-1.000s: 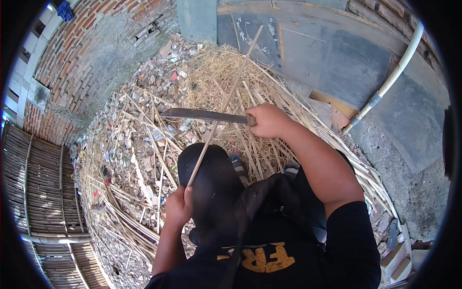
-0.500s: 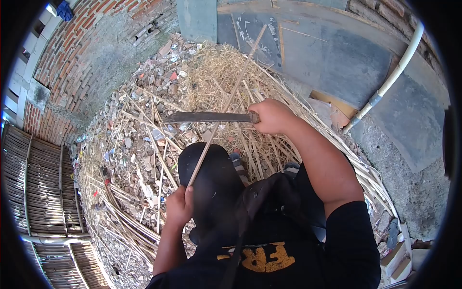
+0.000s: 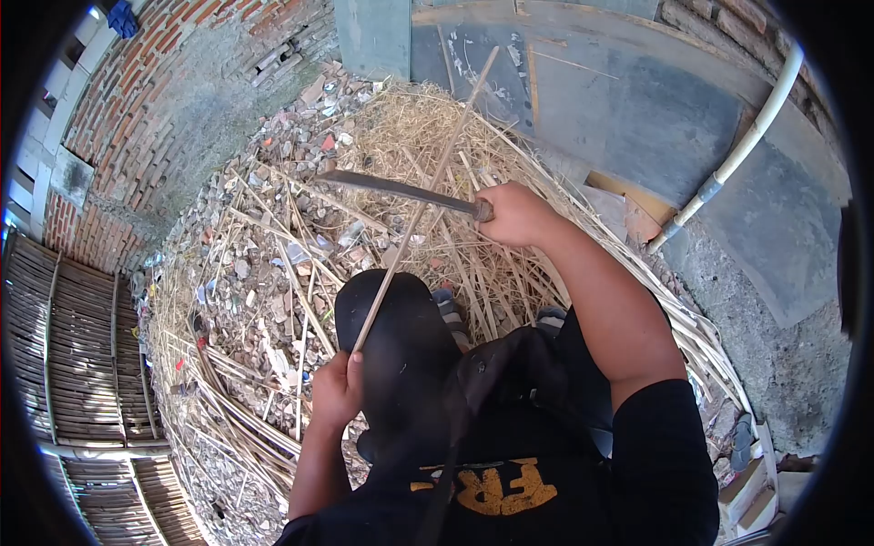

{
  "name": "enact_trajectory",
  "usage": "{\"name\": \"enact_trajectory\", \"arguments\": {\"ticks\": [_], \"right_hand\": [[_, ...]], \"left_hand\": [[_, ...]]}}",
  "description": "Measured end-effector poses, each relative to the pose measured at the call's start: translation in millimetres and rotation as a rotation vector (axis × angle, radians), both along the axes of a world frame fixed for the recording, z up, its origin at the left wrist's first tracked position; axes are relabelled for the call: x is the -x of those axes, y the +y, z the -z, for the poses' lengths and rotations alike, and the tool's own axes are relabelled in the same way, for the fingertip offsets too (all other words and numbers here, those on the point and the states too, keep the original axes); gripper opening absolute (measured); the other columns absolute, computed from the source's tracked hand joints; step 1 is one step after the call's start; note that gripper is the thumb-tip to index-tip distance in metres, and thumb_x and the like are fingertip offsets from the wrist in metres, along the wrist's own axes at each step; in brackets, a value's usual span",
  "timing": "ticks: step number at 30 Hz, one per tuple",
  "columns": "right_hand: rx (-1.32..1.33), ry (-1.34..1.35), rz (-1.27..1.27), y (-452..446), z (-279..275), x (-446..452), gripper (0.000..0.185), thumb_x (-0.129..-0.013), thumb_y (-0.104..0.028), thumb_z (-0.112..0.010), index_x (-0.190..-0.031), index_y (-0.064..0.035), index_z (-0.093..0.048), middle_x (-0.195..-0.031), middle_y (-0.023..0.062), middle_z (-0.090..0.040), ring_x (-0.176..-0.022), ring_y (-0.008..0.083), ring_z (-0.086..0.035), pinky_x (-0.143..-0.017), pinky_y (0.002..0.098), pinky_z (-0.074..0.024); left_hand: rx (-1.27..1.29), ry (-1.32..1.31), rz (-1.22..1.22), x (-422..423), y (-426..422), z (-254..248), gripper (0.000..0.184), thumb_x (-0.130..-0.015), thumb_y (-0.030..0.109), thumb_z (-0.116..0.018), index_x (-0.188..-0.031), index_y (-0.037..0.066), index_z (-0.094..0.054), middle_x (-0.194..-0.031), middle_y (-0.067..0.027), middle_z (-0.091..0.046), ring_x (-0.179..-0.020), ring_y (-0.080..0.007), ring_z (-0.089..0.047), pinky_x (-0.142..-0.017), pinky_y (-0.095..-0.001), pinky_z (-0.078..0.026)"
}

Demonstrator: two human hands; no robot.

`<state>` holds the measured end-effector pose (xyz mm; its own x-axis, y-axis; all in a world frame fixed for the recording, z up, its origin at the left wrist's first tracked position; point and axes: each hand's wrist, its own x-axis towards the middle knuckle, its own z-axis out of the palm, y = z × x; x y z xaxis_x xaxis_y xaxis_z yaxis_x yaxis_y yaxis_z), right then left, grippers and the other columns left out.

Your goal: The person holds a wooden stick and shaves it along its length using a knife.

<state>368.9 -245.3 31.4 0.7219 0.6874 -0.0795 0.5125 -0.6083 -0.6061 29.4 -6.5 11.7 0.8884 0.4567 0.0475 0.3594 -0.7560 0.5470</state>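
My left hand (image 3: 337,389) is closed around the lower end of a long, thin bamboo strip (image 3: 401,247). The strip slants up and away to the right, passing over my dark-clad knee (image 3: 414,355). In my right hand (image 3: 514,216) is the handle of a machete (image 3: 401,188), its dark blade pointing left with the tip tilted up. The blade crosses the strip above its middle; whether its edge touches the strip I cannot tell.
Straw-like shavings (image 3: 401,127) and rubble (image 3: 241,268) cover the ground ahead. Several loose bamboo strips (image 3: 241,414) lie at the left. A brick wall (image 3: 118,136) stands at the far left, a slatted bamboo panel (image 3: 77,337) below it. A pale pipe (image 3: 737,155) leans at the right.
The machete has moved up along the strip, and its blade has turned from nearly level to tip-up. My left hand and the strip have barely shifted.
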Motion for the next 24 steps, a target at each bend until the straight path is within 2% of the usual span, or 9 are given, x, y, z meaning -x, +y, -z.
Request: {"name": "enact_trajectory", "arguments": {"ticks": [4,7,11,14,18,21,24], "right_hand": [[-0.044,-0.068,0.072,-2.8,-1.0,5.6,0.026,-0.077,-0.018,-0.072,-0.101,-0.0107,-0.075,-0.091,0.0166,-0.074,-0.093,0.0366,-0.073,-0.081,0.0495,-0.0574],[0.099,-0.111,-0.073,0.7,-8.3,20.7,0.023,-0.078,-0.018,-0.072,-0.099,-0.0111,-0.075,-0.091,0.0151,-0.074,-0.092,0.0363,-0.073,-0.081,0.0501,-0.0571],[0.076,-0.134,-0.163,10.6,-11.1,29.9,0.018,-0.075,-0.016,-0.072,-0.091,-0.0087,-0.072,-0.086,0.0167,-0.073,-0.088,0.0385,-0.072,-0.079,0.0506,-0.0561],[-0.092,0.003,0.035,6.2,22.0,-12.5,0.02,-0.078,-0.019,-0.072,-0.095,-0.0082,-0.074,-0.085,0.0174,-0.072,-0.084,0.0378,-0.071,-0.077,0.049,-0.0558],[-0.136,0.002,0.168,-3.7,16.7,-26.2,0.025,-0.08,-0.021,-0.073,-0.101,-0.0073,-0.075,-0.085,0.0177,-0.072,-0.084,0.0381,-0.071,-0.076,0.049,-0.0553],[-0.063,-0.018,0.083,-3.8,-6.3,2.7,0.024,-0.08,-0.016,-0.069,-0.102,-0.0077,-0.074,-0.094,0.0171,-0.075,-0.091,0.0366,-0.073,-0.081,0.0485,-0.0572],[0.033,-0.156,-0.106,1.5,-12.2,29.8,0.02,-0.077,-0.017,-0.071,-0.096,-0.0091,-0.072,-0.087,0.0171,-0.072,-0.087,0.0384,-0.072,-0.078,0.0505,-0.0557]], "left_hand": [[-0.012,0.007,0.013,-1.1,1.0,-1.6,0.046,-0.109,0.031,-0.057,-0.074,0.001,-0.053,-0.061,-0.0237,-0.057,-0.055,-0.0436,-0.058,-0.054,-0.049,-0.044],[-0.019,0.022,0.019,-2.3,0.5,-1.3,0.046,-0.108,0.031,-0.057,-0.074,0.001,-0.053,-0.061,-0.0237,-0.057,-0.055,-0.0442,-0.058,-0.054,-0.0494,-0.044],[-0.045,0.032,0.015,-4.9,-0.2,-4.2,0.046,-0.108,0.032,-0.058,-0.074,0.0,-0.053,-0.06,-0.0239,-0.057,-0.055,-0.045,-0.058,-0.054,-0.0498,-0.044],[-0.062,0.046,0.012,-0.6,-1.5,-6.4,0.046,-0.107,0.031,-0.059,-0.074,0.0,-0.053,-0.06,-0.0244,-0.057,-0.055,-0.0454,-0.059,-0.054,-0.0502,-0.044],[-0.093,0.038,0.027,0.0,3.9,-9.8,0.045,-0.107,0.029,-0.058,-0.074,0.0,-0.053,-0.062,-0.0255,-0.057,-0.058,-0.047,-0.06,-0.056,-0.0514,-0.045],[-0.053,0.049,0.035,-1.9,3.4,-6.1,0.045,-0.107,0.03,-0.058,-0.074,0.0,-0.053,-0.062,-0.0255,-0.057,-0.059,-0.0472,-0.06,-0.057,-0.0513,-0.046],[-0.055,0.024,0.046,-2.2,-1.6,-8.2,0.045,-0.107,0.029,-0.059,-0.073,0.0,-0.052,-0.061,-0.0246,-0.056,-0.057,-0.0457,-0.058,-0.056,-0.0504,-0.045]]}}
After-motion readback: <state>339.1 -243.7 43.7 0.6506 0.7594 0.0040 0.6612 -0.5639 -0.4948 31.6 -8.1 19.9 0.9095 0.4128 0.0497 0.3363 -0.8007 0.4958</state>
